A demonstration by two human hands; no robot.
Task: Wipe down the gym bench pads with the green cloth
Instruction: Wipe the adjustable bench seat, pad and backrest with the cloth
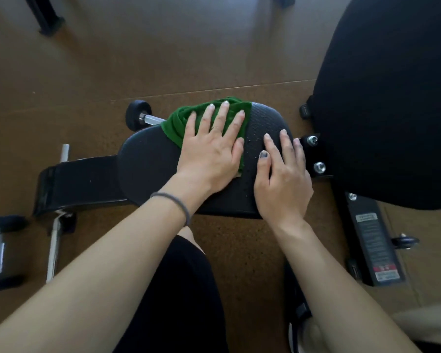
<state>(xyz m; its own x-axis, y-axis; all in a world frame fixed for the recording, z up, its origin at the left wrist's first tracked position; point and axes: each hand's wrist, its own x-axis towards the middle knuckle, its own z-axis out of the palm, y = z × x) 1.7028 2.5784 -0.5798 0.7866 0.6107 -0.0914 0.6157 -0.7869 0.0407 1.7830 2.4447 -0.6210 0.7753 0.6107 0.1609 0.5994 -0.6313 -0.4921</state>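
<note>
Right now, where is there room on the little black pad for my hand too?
The bare patch is the pad's left end, between the green cloth and the rounded edge. The right half is crowded: the left hand presses flat on the cloth, and the right hand rests beside it, near the bolts.

cloth (178, 123) on seat pad (143, 164), back pad (392, 98) right

Soft daylight from the top | pale glare on the floor (163, 26) | dim foreground | slight blur throughout | wide-angle bending at edges
</note>
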